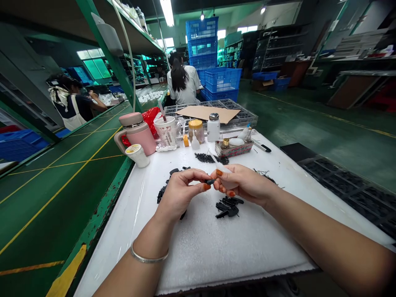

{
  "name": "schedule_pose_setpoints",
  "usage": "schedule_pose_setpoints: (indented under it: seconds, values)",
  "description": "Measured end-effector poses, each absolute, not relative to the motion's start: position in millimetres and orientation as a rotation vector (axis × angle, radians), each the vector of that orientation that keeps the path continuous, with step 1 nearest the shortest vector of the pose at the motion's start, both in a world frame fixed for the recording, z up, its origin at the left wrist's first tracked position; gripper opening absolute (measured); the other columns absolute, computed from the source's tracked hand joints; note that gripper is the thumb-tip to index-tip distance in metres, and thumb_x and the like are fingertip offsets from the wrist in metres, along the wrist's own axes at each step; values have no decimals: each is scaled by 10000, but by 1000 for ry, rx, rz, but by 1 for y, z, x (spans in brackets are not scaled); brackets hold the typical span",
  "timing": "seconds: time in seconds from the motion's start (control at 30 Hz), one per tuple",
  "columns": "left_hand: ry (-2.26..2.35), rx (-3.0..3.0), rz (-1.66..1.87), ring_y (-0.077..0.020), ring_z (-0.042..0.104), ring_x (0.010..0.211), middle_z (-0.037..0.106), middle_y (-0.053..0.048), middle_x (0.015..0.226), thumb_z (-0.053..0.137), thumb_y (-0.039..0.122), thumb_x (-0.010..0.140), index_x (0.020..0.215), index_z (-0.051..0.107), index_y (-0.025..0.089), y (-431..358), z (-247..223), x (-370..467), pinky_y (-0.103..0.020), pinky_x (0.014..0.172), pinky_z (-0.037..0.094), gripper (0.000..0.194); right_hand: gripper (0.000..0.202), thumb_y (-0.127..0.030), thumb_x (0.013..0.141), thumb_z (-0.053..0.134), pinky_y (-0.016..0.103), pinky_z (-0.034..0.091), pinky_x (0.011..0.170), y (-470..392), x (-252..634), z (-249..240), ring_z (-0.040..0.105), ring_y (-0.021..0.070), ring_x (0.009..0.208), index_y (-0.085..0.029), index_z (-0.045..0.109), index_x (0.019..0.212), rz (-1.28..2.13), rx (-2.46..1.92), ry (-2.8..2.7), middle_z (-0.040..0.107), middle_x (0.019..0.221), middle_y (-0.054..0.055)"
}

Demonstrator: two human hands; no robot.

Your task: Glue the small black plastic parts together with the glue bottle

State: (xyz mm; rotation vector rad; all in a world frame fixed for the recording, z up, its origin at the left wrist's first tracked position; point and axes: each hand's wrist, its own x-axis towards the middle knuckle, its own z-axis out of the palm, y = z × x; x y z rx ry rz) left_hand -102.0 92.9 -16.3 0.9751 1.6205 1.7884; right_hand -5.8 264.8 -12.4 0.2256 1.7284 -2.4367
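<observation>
My left hand [179,192] pinches a small black plastic part [210,181] between thumb and fingertips. Close against it, my right hand [244,181] is closed around a translucent white squeeze bottle [220,166] with a thin nozzle pointing up and away; its body is partly hidden by my fingers. Below my hands lies a small pile of black plastic parts [229,207]. Another group of black parts [161,194] is partly covered by my left hand. Beyond the hands is a heap of tiny black pieces [206,158].
A pink mug [140,134], a plastic cup [167,131], a yellow-lidded jar [196,131], a white pump bottle [213,128] and a small box of bottles [234,149] line the back. A cutter knife [262,145] lies right. A green conveyor [71,165] runs left. Two people sit beyond.
</observation>
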Motion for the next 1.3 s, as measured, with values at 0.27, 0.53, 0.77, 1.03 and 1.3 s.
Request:
schedule_pose_setpoints:
  seconds: [0.27,0.53,0.77,1.03,1.3]
  values:
    - [1787,955,1745,-168,595,870,643,-41,894,795,241,679,914,681,178,98,-18,-100,-238,710,514,269,257,-216,639,822,154,412,518,267,-8,-14,506,48,549,-122,644,798,-2451,190,1643,584,664,-8]
    - [1783,823,1846,-138,579,833,631,-44,910,755,214,708,1044,646,181,93,-19,-109,-214,687,512,355,240,-125,587,808,165,461,537,281,-5,-4,543,62,578,-124,663,778,-2697,417,1713,600,698,-4]
    - [1858,729,2007,-123,583,792,635,-40,906,772,330,718,957,674,177,83,-11,-113,-199,663,519,300,223,-96,602,768,163,475,490,298,-3,3,566,87,587,-143,626,767,-2844,585,1794,577,670,0]
    - [2194,1020,1530,-173,594,768,673,-55,845,681,320,768,877,711,186,101,3,-121,-258,671,498,175,258,-227,607,814,190,455,515,299,-4,8,533,93,591,-136,608,732,-2772,548,1982,573,642,13]
    - [2591,1483,779,-229,578,768,653,-110,773,584,124,727,641,691,181,144,-17,-126,-328,776,447,149,239,-281,641,767,201,432,534,299,-2,7,501,73,544,-147,584,718,-2659,381,1984,576,631,-4]
